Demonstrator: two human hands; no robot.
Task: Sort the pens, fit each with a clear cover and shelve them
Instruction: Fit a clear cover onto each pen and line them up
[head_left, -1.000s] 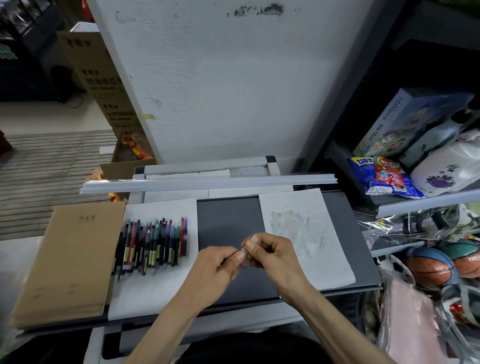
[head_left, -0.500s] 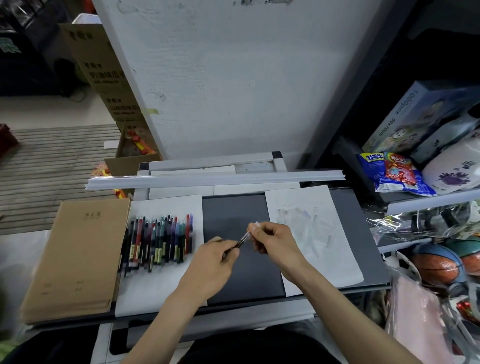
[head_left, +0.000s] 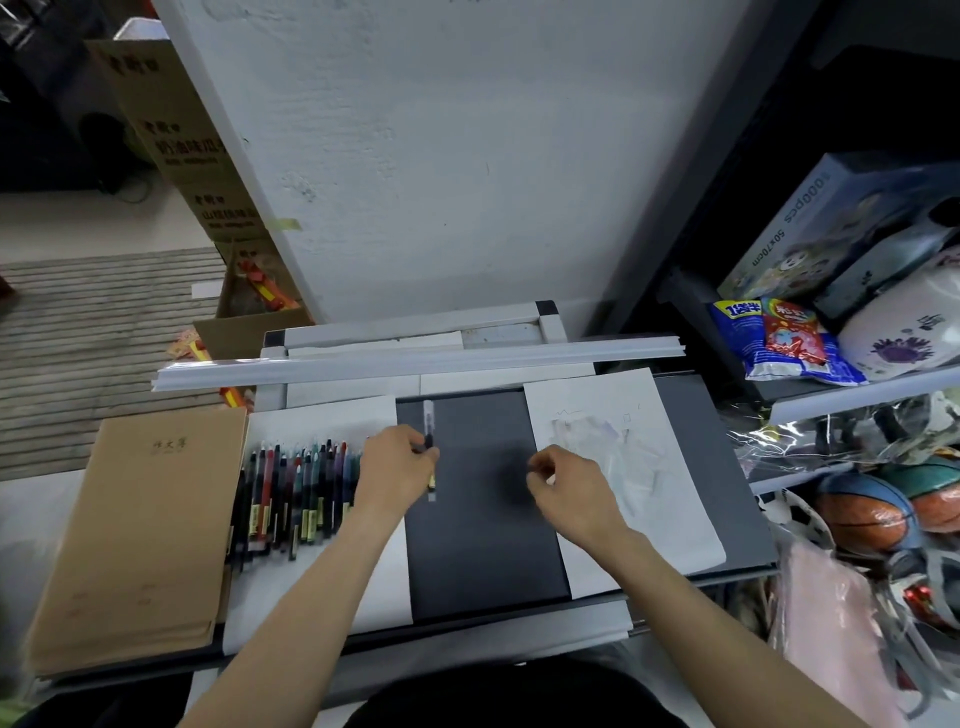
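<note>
My left hand (head_left: 397, 465) pinches a dark pen (head_left: 429, 431) with a clear cover on its far end, holding it upright over the dark mat (head_left: 478, 519). A row of several coloured pens (head_left: 291, 488) lies on a white sheet just left of that hand. My right hand (head_left: 563, 480) hovers with curled fingers at the left edge of another white sheet (head_left: 670, 514), where a pile of clear covers (head_left: 602, 441) lies. I see nothing between its fingers.
A stack of brown notebooks (head_left: 140, 530) lies at the left. White plastic strips (head_left: 415, 361) run across the back of the work surface. Shelves on the right hold a snack bag (head_left: 779, 340), a puzzle box (head_left: 826, 223) and basketballs (head_left: 867, 514).
The hands have come apart. My left hand carried the covered pen left toward the pen row and turned it upright; my right hand let go and moved right toward the clear covers.
</note>
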